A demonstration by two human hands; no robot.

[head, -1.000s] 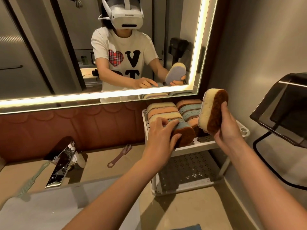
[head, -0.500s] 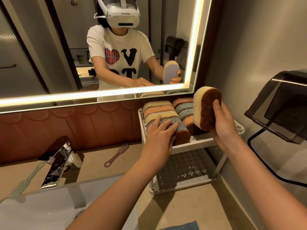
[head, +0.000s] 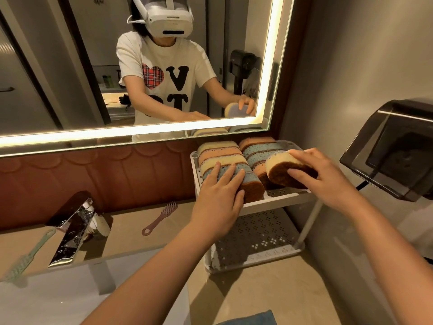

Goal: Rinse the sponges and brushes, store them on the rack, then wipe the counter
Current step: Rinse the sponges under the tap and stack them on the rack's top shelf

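Right hand point(head: 328, 181): grip curled round a yellow-and-brown sponge point(head: 280, 168), thumb on the scourer face, at the front of the right row on the top shelf of the white rack point(head: 276, 202). Left hand point(head: 220, 198) lies flat, fingers straight, holding nothing, bracing the left row's front sponge point(head: 251, 188). Best seat it upright, snug against its neighbour, then let go; pink brush point(head: 159, 218) lies on the tabletop point(head: 257, 289)

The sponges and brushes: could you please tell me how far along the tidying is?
Done: two rows of sponges stand on the rack, on its top shelf. In hand: the right hand grips a yellow sponge at the front of the right row, while the left hand rests flat on the left row. Left: a pink brush and a green brush lie on the counter; wiping presumably follows.
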